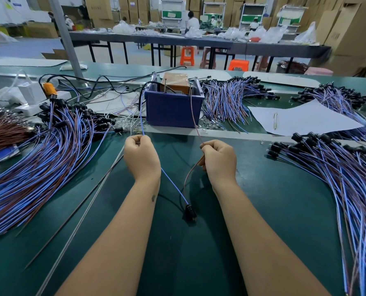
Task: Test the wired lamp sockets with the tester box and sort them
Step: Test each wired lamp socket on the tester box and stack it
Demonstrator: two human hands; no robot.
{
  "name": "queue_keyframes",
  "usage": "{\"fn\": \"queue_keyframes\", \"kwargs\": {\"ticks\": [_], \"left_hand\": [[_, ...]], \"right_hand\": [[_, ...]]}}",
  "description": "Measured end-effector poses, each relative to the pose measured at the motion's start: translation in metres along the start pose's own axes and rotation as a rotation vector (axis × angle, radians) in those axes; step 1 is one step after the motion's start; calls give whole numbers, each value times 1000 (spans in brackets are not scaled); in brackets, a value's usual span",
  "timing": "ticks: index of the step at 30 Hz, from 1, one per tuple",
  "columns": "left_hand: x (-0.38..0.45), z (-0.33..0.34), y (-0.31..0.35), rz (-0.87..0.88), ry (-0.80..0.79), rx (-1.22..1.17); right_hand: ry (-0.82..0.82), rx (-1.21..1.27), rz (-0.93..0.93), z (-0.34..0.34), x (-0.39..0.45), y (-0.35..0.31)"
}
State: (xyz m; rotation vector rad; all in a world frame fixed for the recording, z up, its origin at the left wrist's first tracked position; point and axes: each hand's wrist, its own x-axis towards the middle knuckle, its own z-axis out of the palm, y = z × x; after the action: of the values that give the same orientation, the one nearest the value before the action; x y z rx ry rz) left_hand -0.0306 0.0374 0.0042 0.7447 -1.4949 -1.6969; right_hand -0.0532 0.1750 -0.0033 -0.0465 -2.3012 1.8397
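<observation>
Now | left hand [141, 155] pinches blue lead [173, 186], right hand [219, 160] pinches brown lead [188, 176] | socket [190, 212] lies on mat toward body, between forearms | lead tips run forward to tester box [173, 103], both hands equally near.

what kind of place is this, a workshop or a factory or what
Most likely a factory assembly floor for electrical parts. Big piles of wired lamp sockets cover the green workbench, stacked cardboard boxes line the walls, and other workers sit at a long table behind.
</observation>
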Motion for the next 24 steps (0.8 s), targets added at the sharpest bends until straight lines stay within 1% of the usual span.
{"fn": "queue_keyframes", "kwargs": {"ticks": [7, 24], "left_hand": [[1, 1, -4, 24, -78, 137], [-1, 0, -5, 64, -169, 216]], "right_hand": [[-22, -5, -15, 0, -1, -2], [-85, 22, -43, 0, -5, -4]]}}
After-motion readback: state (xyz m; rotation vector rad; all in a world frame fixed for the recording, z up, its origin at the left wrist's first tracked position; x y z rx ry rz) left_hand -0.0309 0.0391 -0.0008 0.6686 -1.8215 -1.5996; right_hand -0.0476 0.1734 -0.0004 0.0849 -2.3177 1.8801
